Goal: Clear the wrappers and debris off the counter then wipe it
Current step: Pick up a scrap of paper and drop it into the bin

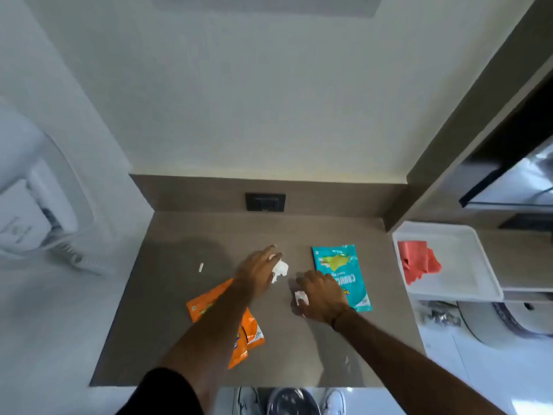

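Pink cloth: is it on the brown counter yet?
No, the crumpled pink cloth lies in the white plastic tray to the right, off the brown counter.

We are looking down at a matte grey-brown desk set in a corner of pale off-white walls. A black rectangular wall socket is sitting in the backsplash, and glossy white floor is showing on both sides.
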`<move>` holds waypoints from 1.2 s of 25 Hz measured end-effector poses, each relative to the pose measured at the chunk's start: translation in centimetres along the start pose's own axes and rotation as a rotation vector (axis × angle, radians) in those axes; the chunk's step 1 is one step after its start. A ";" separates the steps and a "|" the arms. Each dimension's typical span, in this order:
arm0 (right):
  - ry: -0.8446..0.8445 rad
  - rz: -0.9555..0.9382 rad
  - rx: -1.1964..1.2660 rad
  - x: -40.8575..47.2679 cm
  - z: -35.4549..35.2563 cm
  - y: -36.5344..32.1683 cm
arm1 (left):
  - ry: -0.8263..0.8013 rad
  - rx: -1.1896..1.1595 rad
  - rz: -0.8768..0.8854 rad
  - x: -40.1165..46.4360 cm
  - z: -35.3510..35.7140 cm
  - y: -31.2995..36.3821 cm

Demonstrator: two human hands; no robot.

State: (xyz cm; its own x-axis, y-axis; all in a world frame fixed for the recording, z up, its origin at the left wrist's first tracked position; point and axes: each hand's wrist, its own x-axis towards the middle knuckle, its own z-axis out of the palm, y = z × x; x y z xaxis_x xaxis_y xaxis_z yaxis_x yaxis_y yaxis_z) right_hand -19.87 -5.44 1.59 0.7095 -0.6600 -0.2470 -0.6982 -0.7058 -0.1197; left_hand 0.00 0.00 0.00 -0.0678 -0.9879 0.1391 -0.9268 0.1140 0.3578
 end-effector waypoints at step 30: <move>0.091 0.622 0.885 -21.8 22.8 -1.6 | -0.129 0.172 -0.174 -9.8 14.7 9.1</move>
State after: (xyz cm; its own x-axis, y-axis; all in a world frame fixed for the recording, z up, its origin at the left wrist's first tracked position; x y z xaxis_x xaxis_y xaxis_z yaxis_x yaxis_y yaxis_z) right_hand -36.44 15.96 -14.79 0.1862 -0.8804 -0.4361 -0.7331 0.1711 -0.6582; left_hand -13.19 9.19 -11.65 0.0622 -0.9975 -0.0333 -0.9770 -0.0676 0.2023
